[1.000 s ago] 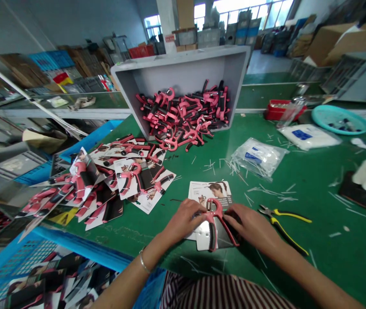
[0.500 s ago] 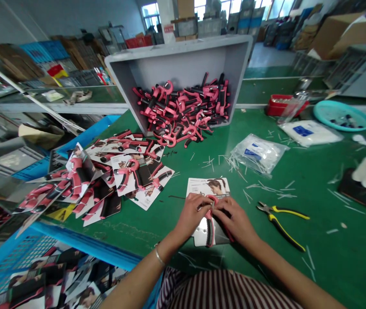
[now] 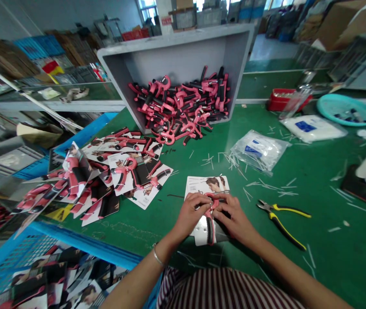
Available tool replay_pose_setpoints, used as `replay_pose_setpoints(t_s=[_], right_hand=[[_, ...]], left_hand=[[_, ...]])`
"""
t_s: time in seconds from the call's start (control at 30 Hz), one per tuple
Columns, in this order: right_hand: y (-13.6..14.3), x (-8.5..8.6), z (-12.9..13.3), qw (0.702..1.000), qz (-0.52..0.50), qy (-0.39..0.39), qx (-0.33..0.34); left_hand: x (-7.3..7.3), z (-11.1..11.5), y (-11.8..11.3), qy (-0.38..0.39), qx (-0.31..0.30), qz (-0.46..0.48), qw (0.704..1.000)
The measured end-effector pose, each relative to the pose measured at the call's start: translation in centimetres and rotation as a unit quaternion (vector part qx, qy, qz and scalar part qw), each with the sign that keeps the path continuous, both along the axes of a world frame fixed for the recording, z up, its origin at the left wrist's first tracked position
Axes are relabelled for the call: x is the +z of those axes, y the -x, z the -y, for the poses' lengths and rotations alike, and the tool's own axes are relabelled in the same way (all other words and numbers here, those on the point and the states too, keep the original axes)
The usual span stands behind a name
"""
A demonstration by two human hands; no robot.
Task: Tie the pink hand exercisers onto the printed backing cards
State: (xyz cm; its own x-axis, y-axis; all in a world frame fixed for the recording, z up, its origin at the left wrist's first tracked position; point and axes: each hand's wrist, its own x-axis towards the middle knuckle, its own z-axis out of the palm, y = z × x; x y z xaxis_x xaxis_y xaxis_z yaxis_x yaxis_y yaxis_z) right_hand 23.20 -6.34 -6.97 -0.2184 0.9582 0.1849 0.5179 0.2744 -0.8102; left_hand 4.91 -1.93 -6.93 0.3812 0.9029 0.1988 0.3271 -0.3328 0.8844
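In front of me a pink-and-black hand grip exerciser [image 3: 210, 229] lies on a printed backing card [image 3: 197, 184] with a picture of a head. My left hand [image 3: 193, 211] pinches at the curved top of the exerciser from the left, with thumb and forefinger bent inward. From the right, my right hand [image 3: 232, 212] closes on the same upper part, its fingertips almost meeting those of the left. Both hands cover much of the exerciser's upper half. Whether a thin tie is between the fingertips I cannot make out.
Yellow-black pliers [image 3: 282, 223] lie right of my hands. Cut white strips [image 3: 273, 186] and a clear bag [image 3: 256, 148] are scattered beyond. A grey bin [image 3: 176, 40] of loose exercisers stands at the back. Carded exercisers [image 3: 137, 171] pile up left, above a blue crate [image 3: 73, 240].
My right fingers have spread a little further over the top of the exerciser and card. Both hands stay in the same place; the view has shifted slightly.
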Motion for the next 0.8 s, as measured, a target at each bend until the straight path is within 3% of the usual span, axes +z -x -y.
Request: replay_pose_setpoints(t_s=[0.4,0.5,0.6,0.7,0.8], right_hand=[[0.5,-0.2,-0.3,1.000,-0.016,-0.002,-0.021],[0.8,-0.2,-0.5,0.999,-0.029,0.002,-0.044],[0.8,-0.3,-0.6,0.999,-0.040,0.004,-0.029],[0.7,-0.5,-0.6,0.997,-0.077,0.005,-0.029],[0.9,-0.8,-0.7,0.990,-0.121,0.011,-0.078]], left_hand=[[-0.1,0.5,0.1,0.018,-0.004,0.022,1.000],[0.1,0.3,0.7,0.057,-0.033,0.028,0.997],[0.6,0.0,0.9,0.090,-0.017,0.028,0.995],[1.3,0.5,0.1,0.020,0.033,-0.022,0.999],[1.6,2.4,-1.2,-0.137,0.012,-0.131,0.982]])
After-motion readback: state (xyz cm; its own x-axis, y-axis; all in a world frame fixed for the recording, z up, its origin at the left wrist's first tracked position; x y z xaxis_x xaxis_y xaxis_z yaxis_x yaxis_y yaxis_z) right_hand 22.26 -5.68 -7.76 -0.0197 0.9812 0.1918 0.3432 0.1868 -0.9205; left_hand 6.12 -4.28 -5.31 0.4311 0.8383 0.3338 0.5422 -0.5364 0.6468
